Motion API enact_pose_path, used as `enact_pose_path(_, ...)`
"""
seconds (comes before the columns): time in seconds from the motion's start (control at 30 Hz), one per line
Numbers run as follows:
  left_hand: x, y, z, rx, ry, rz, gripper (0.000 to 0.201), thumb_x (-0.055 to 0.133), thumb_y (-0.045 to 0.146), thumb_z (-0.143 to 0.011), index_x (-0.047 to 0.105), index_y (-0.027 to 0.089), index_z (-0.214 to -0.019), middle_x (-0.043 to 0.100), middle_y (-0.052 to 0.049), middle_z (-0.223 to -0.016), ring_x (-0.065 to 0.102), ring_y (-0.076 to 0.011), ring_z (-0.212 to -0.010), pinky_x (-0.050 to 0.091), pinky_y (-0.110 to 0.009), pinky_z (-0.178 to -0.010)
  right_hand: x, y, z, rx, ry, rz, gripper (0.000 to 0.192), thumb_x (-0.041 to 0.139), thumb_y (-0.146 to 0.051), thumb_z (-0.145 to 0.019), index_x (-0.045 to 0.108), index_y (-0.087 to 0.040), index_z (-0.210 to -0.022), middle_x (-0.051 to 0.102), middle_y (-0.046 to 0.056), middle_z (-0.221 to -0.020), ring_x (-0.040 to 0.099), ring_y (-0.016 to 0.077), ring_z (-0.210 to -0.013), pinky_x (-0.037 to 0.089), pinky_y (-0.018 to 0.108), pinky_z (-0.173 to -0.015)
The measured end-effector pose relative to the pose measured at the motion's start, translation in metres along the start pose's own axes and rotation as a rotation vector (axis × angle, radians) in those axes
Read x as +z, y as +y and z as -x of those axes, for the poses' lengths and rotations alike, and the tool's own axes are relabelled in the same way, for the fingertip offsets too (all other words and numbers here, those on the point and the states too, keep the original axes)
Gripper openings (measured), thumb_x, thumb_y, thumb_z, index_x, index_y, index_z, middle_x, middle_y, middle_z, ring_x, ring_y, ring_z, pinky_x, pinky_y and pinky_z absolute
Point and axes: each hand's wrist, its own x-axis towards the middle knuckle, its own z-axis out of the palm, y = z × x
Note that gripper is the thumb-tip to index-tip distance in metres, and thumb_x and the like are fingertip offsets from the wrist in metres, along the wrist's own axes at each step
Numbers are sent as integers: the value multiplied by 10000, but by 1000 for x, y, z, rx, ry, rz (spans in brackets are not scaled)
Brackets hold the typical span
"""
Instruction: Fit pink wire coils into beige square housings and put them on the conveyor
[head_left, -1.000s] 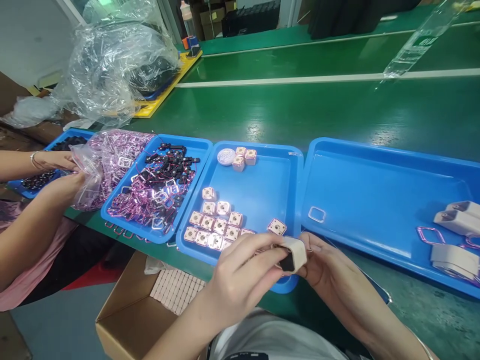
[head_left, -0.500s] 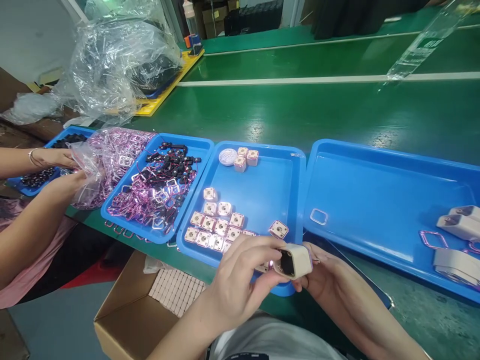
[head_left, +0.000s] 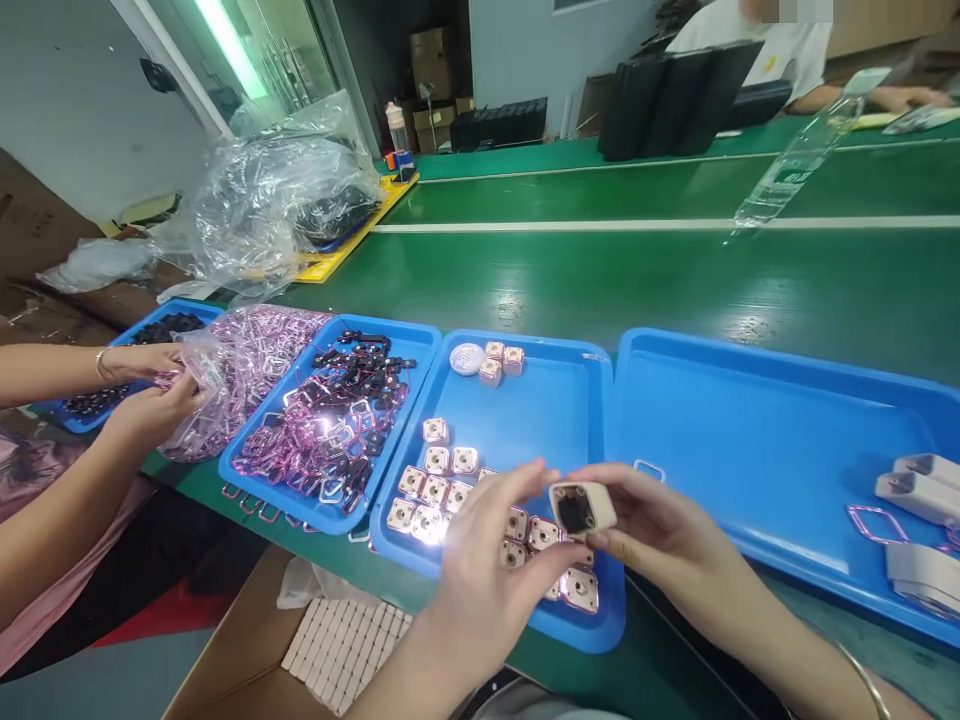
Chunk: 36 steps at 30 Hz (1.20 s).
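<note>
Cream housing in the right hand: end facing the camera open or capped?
Open: the cream housing shows a dark recess inside a pale rim at that end. Far end: cannot tell; it faces away.

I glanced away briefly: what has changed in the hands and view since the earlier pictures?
The left hand has loosened its hold: its fingers are spread by the open end of the white housing, contact unclear. The right hand has come over the housing and holds it. The view tilted up, bringing in a person across the bench. The blue trays stayed, as did the co-worker's hands at the plastic bag.
</note>
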Motion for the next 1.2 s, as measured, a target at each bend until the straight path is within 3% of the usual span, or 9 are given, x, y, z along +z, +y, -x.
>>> enact_pose_path(0.17,-15,-5,5,-77,-33,-86,752,794,331,-702,420,328,-1355,580,-44,-1293,580,-226,-1147,505,-364,-975,11,-7,-10,-24,50,87,304,758,-173,-722,713,-320,-984,710,6,-973,649,200,-893,533,285,-783)
enact_pose_path(0.33,-19,-12,11,-102,42,83,383,706,175,-794,596,311,-1135,671,5,-1101,638,-153,-1034,552,-250,-864,23,-5,-6,126,-69,-133,404,804,-225,-687,682,-308,-1063,719,14,-883,660,194,-823,539,295,-733)
enact_pose_path(0.47,-19,-16,18,-170,135,167,356,756,100,-720,592,263,-990,699,16,-1042,671,-149,-982,569,-235,-836,27,-2,-6,175,-22,-219,248,789,-339,-710,660,-227,-889,662,7,-739,619,161,-698,504,254,-613)
enact_pose_path(0.67,-24,-8,12,110,70,-67,243,721,73,-749,655,215,-935,709,-20,-1041,683,-145,-934,553,-230,-856,19,-2,-5,162,-66,-115,181,702,-369,-786,665,-192,-769,600,-7,-655,549,137,-593,462,258,-573)
enact_pose_path(0.83,-23,-5,8,219,-38,-141,226,642,98,-830,652,169,-1045,683,-86,-1103,666,-167,-979,557,-258,-866,0,-5,2,0,-49,264,223,584,-334,-873,689,-221,-712,619,30,-670,564,183,-620,451,293,-573)
enact_pose_path(0.93,-19,-5,9,180,-46,-127,266,599,89,-855,617,184,-1102,676,-88,-1128,655,-181,-1018,552,-297,-899,-8,-6,4,-38,-1,385,145,589,-301,-872,712,-262,-937,639,24,-725,579,187,-657,458,294,-595)
enact_pose_path(1.0,-16,-4,8,108,-10,-74,288,611,98,-849,590,210,-1113,683,-71,-1116,660,-180,-1014,554,-310,-902,-10,-8,4,15,-76,317,295,609,-306,-862,664,-280,-1150,617,3,-715,566,169,-638,468,284,-584)
enact_pose_path(1.07,-14,-3,6,57,0,-23,300,636,108,-834,575,231,-1101,692,-49,-1100,664,-174,-1003,554,-308,-902,-11,-11,0,107,-186,206,379,635,-333,-848,642,-263,-1221,587,-8,-685,543,149,-608,465,271,-556)
enact_pose_path(1.2,-12,-6,-1,5,-6,-11,429,676,175,-819,532,255,-1216,636,-64,-1230,607,-204,-1130,542,-347,-940,-21,-21,-19,289,-189,-13,309,711,-378,-783,747,-186,-1022,600,4,-622,509,108,-497,427,250,-458)
